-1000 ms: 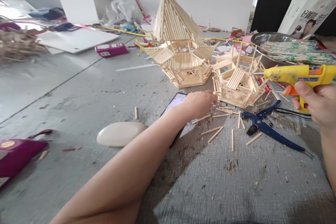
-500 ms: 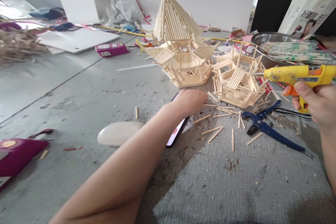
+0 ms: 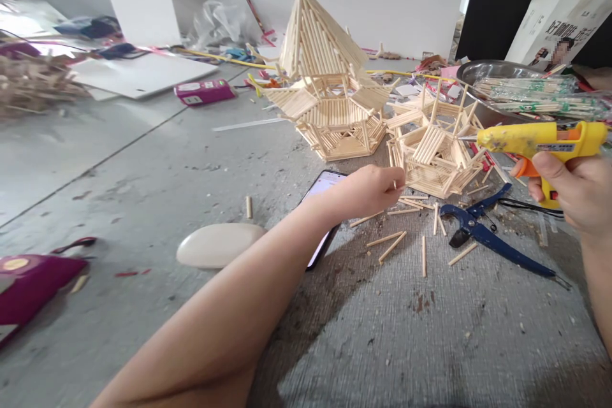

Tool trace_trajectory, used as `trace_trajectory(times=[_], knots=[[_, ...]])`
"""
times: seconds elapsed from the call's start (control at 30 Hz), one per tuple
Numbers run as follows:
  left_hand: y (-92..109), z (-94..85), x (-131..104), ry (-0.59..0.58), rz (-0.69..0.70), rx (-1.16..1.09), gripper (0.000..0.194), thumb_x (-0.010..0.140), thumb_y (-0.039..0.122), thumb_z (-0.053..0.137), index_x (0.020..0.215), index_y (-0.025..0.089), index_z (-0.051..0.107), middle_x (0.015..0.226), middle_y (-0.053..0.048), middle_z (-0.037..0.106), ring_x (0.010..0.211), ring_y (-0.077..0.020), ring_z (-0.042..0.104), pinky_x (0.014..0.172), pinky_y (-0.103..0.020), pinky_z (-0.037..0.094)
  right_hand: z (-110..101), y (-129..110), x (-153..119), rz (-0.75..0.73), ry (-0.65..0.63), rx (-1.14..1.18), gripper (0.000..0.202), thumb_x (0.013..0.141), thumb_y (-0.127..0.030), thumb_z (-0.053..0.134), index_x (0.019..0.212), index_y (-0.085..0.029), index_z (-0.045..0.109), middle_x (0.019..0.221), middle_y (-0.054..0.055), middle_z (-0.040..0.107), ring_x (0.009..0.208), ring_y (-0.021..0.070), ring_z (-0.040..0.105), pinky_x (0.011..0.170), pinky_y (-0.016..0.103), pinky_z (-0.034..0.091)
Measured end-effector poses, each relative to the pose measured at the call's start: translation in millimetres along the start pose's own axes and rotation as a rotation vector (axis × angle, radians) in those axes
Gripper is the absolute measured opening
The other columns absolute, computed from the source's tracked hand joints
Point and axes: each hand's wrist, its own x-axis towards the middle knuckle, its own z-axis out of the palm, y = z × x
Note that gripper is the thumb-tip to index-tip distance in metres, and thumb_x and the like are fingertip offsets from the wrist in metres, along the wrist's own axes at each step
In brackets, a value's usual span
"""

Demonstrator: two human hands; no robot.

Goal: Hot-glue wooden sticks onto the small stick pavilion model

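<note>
My right hand [image 3: 581, 188] grips a yellow hot glue gun [image 3: 521, 139] with an orange trigger; its nozzle points left, near the smaller stick model. My left hand [image 3: 375, 190] is closed with curled fingers, just in front of that model's left corner. A small pale bit shows at its fingertips, too little to name. The smaller six-sided model [image 3: 433, 146] of wooden sticks has an open top with upright posts. Left of it stands a taller stick pavilion [image 3: 329, 108] with a pointed roof. Loose short sticks [image 3: 423, 255] lie in front.
Blue cutting pliers [image 3: 497, 242] lie open at right. Under my left forearm rests a phone [image 3: 325, 183], beside a white oval object [image 3: 215, 245]. A metal bowl [image 3: 471, 73] holds packs of sticks. Purple power strips [image 3: 205, 92] and a white bag [image 3: 549, 19] are around.
My left hand has moved right, from over the phone's top to the front of the smaller model. The glue gun has shifted slightly left and down.
</note>
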Motion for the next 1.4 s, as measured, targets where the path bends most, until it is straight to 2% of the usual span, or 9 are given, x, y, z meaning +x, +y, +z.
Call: trace_trajectory(times=[0.07,0.2,0.4,0.57,0.77,1.0,1.4], knots=[[4,0.9,-1,-0.012,0.048,-0.237,0.015,0.081,0.024,0.044,0.077,0.016,0.056,0.07,-0.003,0.066,0.052,-0.0074,0.05,0.052,-0.021,0.038,0,0,0,-0.006,-0.01,0.027,0.018,0.077,-0.04,0.06,0.072,-0.023,0.062,0.069,-0.001,0.064,0.038,0.0071,0.045,0.033,0.024,0.035],[10,7.3,-1,-0.048,0.027,-0.652,0.021,0.085,0.032,0.042,0.082,0.015,0.054,0.078,-0.005,0.069,0.041,-0.0032,0.039,0.042,-0.019,0.034,1,-3,0,0.02,-0.031,0.094,0.021,0.076,-0.04,0.062,0.076,-0.019,0.061,0.067,0.001,0.064,0.037,0.0066,0.046,0.033,0.023,0.036],[14,19.3,3,0.041,0.006,-0.879,0.023,0.086,0.032,0.044,0.083,0.014,0.059,0.077,-0.004,0.066,0.042,-0.0026,0.039,0.041,-0.019,0.031,4,-6,-4,0.053,-0.083,0.106,0.024,0.077,-0.04,0.061,0.071,-0.017,0.061,0.067,0.001,0.063,0.039,0.006,0.047,0.033,0.022,0.035],[16,25.5,3,0.091,-0.013,-0.92,0.03,0.088,0.037,0.042,0.096,0.016,0.062,0.062,0.001,0.059,0.038,-0.0028,0.034,0.038,-0.019,0.027,4,-7,-6,0.057,-0.136,0.033,0.027,0.078,-0.044,0.058,0.068,-0.02,0.062,0.066,0.001,0.062,0.039,0.0063,0.045,0.033,0.023,0.033],[21,26.3,1,0.164,-0.028,-0.893,0.025,0.087,0.032,0.045,0.097,0.015,0.06,0.06,0.001,0.057,0.039,-0.0025,0.033,0.039,-0.019,0.027,0,-3,-9,0.055,-0.179,-0.042,0.029,0.081,-0.045,0.054,0.069,-0.02,0.064,0.041,-0.002,0.046,0.042,0.0098,0.044,0.037,0.024,0.032],[22,26.0,1,0.128,0.01,-0.823,0.029,0.087,0.029,0.043,0.108,0.014,0.057,0.073,-0.004,0.064,0.041,-0.0025,0.036,0.04,-0.019,0.031,0,-2,-10,0.095,-0.156,-0.101,0.03,0.079,-0.048,0.054,0.066,-0.022,0.062,0.041,-0.002,0.046,0.042,0.0115,0.044,0.037,0.026,0.032],[23,26.2,1,0.168,0.015,-0.84,0.029,0.085,0.029,0.046,0.106,0.014,0.06,0.07,-0.002,0.063,0.042,-0.0033,0.035,0.041,-0.02,0.03,-1,0,-10,0.074,-0.166,-0.124,0.028,0.08,-0.049,0.053,0.065,-0.026,0.061,0.042,-0.003,0.043,0.041,0.0111,0.044,0.035,0.025,0.031]])
